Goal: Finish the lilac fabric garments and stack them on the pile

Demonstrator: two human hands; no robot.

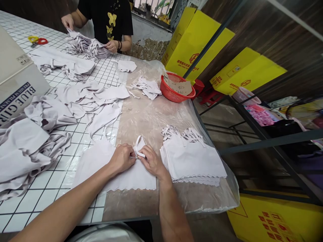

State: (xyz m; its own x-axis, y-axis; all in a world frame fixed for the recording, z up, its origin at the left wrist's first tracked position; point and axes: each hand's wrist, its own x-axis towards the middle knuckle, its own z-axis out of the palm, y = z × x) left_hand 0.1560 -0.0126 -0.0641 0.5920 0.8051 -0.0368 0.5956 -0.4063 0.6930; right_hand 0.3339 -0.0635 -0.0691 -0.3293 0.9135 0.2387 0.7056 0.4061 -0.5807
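Observation:
A pale lilac garment piece [126,174] with a scalloped hem lies flat in front of me on the plastic sheet. My left hand [122,158] is closed on its top edge, where a thin metal tool shows between my hands. My right hand [151,160] pinches the white strap loop [138,145] at that same corner. Just right of my hands sits a neat stack of finished pieces [194,159], straps at the far end.
Loose heaps of the same fabric [37,141] cover the tiled table at left. A cardboard box [15,80] stands far left. A red basket [174,94], red-yellow scissors [36,40], and another person sorting fabric [106,20] are farther off. Yellow boxes [199,43] stand right.

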